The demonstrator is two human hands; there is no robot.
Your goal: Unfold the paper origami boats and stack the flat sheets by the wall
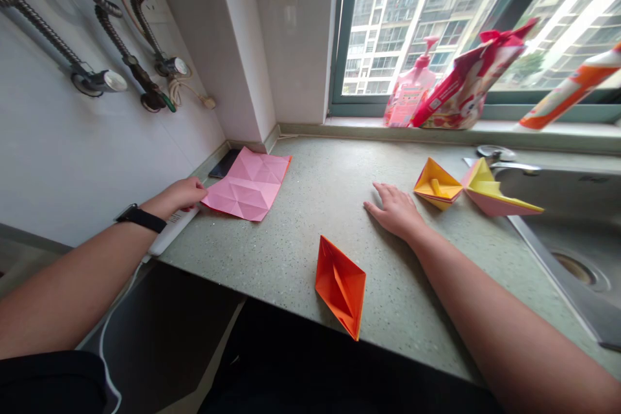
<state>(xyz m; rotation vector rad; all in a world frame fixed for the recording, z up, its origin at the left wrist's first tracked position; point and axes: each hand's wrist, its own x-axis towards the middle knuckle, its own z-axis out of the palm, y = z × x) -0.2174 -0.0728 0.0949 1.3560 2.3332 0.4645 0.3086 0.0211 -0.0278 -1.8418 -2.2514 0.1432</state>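
My left hand [187, 193] is at the left edge of a creased sheet of pink origami paper [247, 182], fingers closed on its near corner. An orange edge shows beneath the pink sheet. Lying on the countertop, my right hand [394, 207] has its fingers spread and holds nothing. An orange folded paper boat [341, 288] sits at the counter's front edge, between my arms. To the right of my right hand stand a yellow-orange paper boat [438, 185] and a pink and yellow paper boat [499, 193], close together by the sink.
A steel sink [582, 226] lies at the right. A white power strip [172, 231] with a cable is under my left wrist, and a dark flat object [225, 163] lies behind the pink paper. A pink pump bottle [411, 92] and red bag [473, 87] stand on the windowsill.
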